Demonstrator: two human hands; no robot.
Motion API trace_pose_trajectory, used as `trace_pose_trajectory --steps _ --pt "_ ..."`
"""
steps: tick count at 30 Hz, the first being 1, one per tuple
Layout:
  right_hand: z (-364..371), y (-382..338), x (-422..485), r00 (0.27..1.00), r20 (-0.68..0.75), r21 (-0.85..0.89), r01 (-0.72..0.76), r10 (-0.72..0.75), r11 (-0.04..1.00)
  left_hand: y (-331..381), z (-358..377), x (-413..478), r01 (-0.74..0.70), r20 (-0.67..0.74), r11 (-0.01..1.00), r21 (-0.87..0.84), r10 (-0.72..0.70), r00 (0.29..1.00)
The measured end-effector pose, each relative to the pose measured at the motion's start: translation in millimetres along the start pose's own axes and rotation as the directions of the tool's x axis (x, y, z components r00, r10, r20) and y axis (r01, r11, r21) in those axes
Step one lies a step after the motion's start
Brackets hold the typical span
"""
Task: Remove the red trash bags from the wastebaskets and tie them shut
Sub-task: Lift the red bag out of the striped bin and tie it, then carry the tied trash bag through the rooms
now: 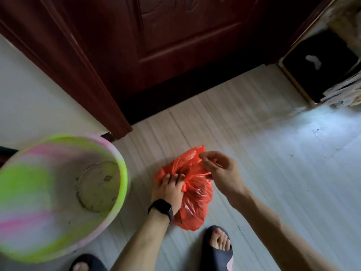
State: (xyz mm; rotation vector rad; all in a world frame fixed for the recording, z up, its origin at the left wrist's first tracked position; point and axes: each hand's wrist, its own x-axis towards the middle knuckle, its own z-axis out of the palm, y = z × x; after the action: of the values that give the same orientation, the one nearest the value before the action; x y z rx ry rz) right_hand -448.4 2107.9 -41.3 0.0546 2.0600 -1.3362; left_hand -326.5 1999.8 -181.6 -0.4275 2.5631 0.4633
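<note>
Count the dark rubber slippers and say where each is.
2. One dark rubber slipper is beside the red plastic trash bag; the other slipper, cropped at the bottom edge, is beside the multicoloured plastic wastebasket.

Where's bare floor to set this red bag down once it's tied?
The widest bare floor lies right of the red bag, between it and the dark box. A narrower strip runs before the door. Crowded by the wastebasket and slippers.

Black wristwatch (161,207), bare forearms, dark slide sandals (218,249).
</note>
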Motion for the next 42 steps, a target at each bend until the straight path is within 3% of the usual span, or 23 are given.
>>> trace_pose_trajectory --steps 3,7,11,19,22,26,32,37,42 --pt "-13 -33 -43 0.991 0.069 0.001 -0.117 0.117 0.993 18 -54 -26 -0.018 0.256 1.000 -0.007 0.019 0.966" --pt "-53 -109 -104 0.969 -0.001 0.047 -0.247 0.247 0.968 63 -172 -90 -0.005 0.289 1.000 -0.006 0.007 0.957" --pt "-102 -218 -184 0.967 -0.056 0.096 -0.243 0.249 0.965 104 -311 -154 -0.001 0.233 1.000 -0.013 0.004 0.973" --pt "-233 -430 -336 0.955 -0.284 0.186 -0.030 0.083 0.982 219 -566 -232 -0.233 0.080 0.973 0.003 0.232 0.970" --pt "-288 -493 -395 0.929 -0.371 0.193 0.064 0.013 0.979 282 -653 -260 -0.373 -0.024 0.925 0.073 0.376 0.927" --pt "-357 -551 -458 0.839 -0.528 0.161 0.249 -0.130 0.955 365 -747 -294 -0.524 -0.192 0.834 0.172 0.550 0.813" --pt "-456 -559 -519 0.695 -0.693 0.186 0.431 -0.193 0.883 489 -805 -329 -0.719 -0.279 0.656 0.231 0.752 0.597" --pt "-544 -516 -548 0.634 -0.765 0.268 0.478 -0.118 0.836 595 -792 -326 -0.778 -0.223 0.585 0.229 0.810 0.543" --pt "-633 -461 -572 0.606 -0.796 0.369 0.482 0.002 0.795 695 -767 -305 -0.787 -0.148 0.577 0.220 0.817 0.558"
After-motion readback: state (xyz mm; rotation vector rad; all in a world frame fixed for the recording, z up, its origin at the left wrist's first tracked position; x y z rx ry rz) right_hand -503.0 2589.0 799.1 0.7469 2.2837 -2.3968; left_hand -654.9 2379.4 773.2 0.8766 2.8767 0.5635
